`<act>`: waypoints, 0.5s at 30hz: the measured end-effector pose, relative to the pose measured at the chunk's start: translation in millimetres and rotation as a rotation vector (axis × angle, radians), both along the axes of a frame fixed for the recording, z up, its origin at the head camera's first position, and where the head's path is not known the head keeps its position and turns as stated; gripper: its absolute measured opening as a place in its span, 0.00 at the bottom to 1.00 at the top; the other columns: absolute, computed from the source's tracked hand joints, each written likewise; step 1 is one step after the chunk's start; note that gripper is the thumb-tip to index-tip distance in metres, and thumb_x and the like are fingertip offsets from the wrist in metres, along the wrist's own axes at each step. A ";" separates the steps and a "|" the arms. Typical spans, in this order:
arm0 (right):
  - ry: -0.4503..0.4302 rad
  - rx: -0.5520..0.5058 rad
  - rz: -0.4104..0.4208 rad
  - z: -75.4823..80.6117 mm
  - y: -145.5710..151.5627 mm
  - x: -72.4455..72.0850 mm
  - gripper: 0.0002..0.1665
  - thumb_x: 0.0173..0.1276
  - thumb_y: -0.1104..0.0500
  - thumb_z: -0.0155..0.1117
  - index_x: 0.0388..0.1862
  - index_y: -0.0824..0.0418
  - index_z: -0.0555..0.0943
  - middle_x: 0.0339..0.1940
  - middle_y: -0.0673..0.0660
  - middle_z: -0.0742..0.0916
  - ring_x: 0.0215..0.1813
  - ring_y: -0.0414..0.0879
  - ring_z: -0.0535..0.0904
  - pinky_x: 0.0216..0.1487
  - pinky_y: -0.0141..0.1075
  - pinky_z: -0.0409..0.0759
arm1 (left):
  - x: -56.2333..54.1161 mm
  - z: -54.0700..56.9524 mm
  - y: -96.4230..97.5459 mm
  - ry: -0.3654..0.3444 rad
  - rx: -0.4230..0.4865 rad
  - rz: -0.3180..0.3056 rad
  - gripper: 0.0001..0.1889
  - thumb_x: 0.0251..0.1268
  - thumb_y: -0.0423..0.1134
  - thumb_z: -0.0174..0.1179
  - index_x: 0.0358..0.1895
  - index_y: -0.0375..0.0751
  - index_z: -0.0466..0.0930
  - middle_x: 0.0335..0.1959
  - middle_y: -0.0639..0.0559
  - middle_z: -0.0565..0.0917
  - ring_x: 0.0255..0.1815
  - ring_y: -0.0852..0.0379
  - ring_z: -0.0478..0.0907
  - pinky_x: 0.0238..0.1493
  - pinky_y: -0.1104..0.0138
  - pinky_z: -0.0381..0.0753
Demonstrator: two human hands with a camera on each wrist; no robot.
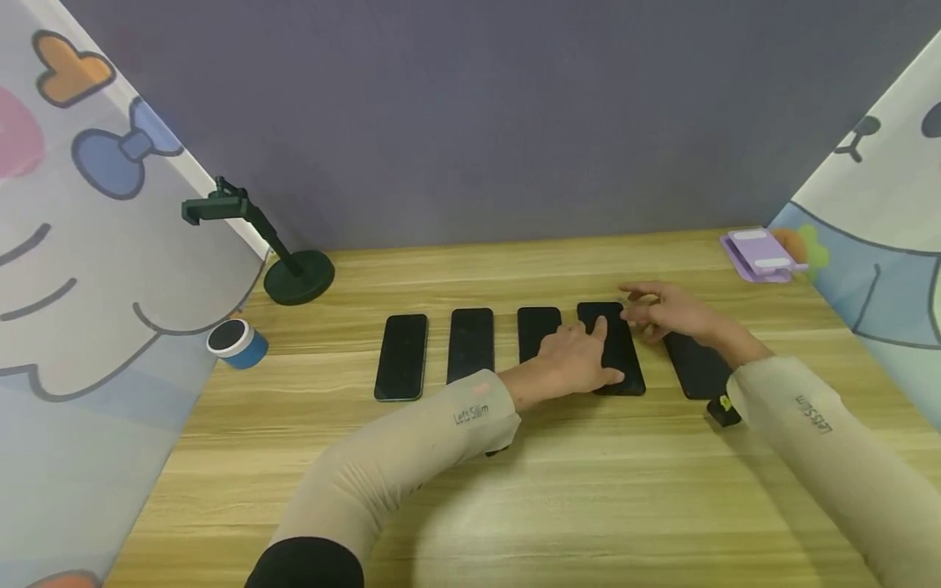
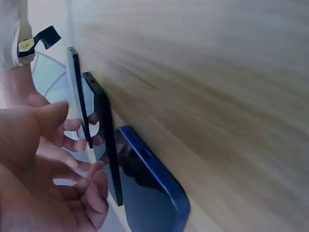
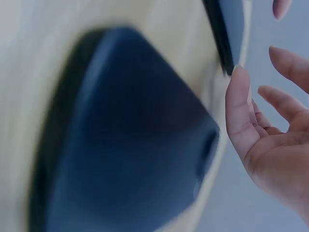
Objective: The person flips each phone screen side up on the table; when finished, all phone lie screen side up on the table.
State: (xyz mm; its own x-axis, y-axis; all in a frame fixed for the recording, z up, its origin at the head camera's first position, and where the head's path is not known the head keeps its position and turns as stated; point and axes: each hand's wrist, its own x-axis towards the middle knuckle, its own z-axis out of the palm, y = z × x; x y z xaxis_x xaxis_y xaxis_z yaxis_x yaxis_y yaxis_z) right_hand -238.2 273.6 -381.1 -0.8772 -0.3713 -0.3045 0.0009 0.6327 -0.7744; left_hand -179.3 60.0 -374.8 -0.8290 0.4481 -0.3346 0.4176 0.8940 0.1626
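Observation:
Several dark phones lie face up in a row on the wooden table. My left hand [image 1: 573, 361] reaches over the third phone [image 1: 537, 325], its index finger and thumb spread over the fourth phone [image 1: 623, 349]. At that phone's right side is my right hand [image 1: 667, 309], its thumb touching the edge near a corner in the right wrist view and its other fingers loosely extended. Under the right wrist lies the fifth phone [image 1: 691, 367], partly covered. A blue-edged phone [image 2: 169, 186] shows close by in the left wrist view.
Two more phones, the first [image 1: 401, 357] and the second [image 1: 470, 345], lie to the left. A dark green stand [image 1: 300, 278] and a blue-and-white round container [image 1: 241, 343] are at the far left. A purple folding holder [image 1: 760, 253] sits at the back right, by the wall.

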 end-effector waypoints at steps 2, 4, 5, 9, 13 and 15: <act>0.023 0.023 -0.006 6.0 11.8 1.0 0.42 0.78 0.52 0.57 0.81 0.65 0.53 0.74 0.74 0.63 0.51 0.60 0.81 0.41 0.46 0.86 | -2.7 1.5 4.1 0.017 0.048 -0.013 0.47 0.69 0.70 0.50 0.83 0.56 0.40 0.79 0.51 0.61 0.77 0.51 0.64 0.60 0.58 0.80; 0.032 0.071 -0.009 11.4 25.9 1.3 0.42 0.78 0.50 0.56 0.81 0.65 0.53 0.74 0.75 0.63 0.54 0.62 0.79 0.41 0.46 0.86 | -5.1 0.0 8.8 0.053 0.085 -0.042 0.45 0.71 0.68 0.48 0.83 0.55 0.40 0.78 0.51 0.63 0.76 0.51 0.65 0.63 0.59 0.77; 0.033 0.093 -0.011 13.9 33.1 1.6 0.42 0.78 0.50 0.55 0.81 0.66 0.53 0.73 0.75 0.63 0.55 0.63 0.79 0.40 0.45 0.86 | -6.1 -1.5 11.4 0.077 0.099 -0.055 0.45 0.72 0.68 0.48 0.83 0.55 0.41 0.77 0.51 0.64 0.74 0.52 0.66 0.63 0.60 0.77; 0.012 0.163 -0.024 20.8 59.5 3.5 0.42 0.78 0.50 0.55 0.81 0.68 0.52 0.74 0.76 0.62 0.58 0.64 0.78 0.40 0.44 0.85 | -8.9 -11.0 25.9 0.174 0.127 -0.090 0.42 0.73 0.67 0.47 0.82 0.56 0.46 0.69 0.54 0.70 0.64 0.54 0.68 0.58 0.63 0.73; 0.004 0.188 -0.027 19.4 77.0 5.7 0.43 0.78 0.53 0.56 0.80 0.72 0.51 0.74 0.78 0.61 0.60 0.68 0.78 0.41 0.45 0.86 | -7.1 -16.0 46.4 0.169 0.105 -0.109 0.42 0.70 0.70 0.46 0.82 0.59 0.48 0.66 0.58 0.71 0.59 0.56 0.67 0.53 0.64 0.71; 0.002 0.193 -0.031 16.9 82.3 7.7 0.43 0.76 0.54 0.58 0.79 0.72 0.52 0.73 0.79 0.63 0.57 0.66 0.81 0.41 0.46 0.86 | -4.1 -16.9 57.5 0.137 0.086 -0.125 0.42 0.69 0.72 0.46 0.81 0.62 0.48 0.69 0.60 0.70 0.63 0.56 0.66 0.58 0.63 0.70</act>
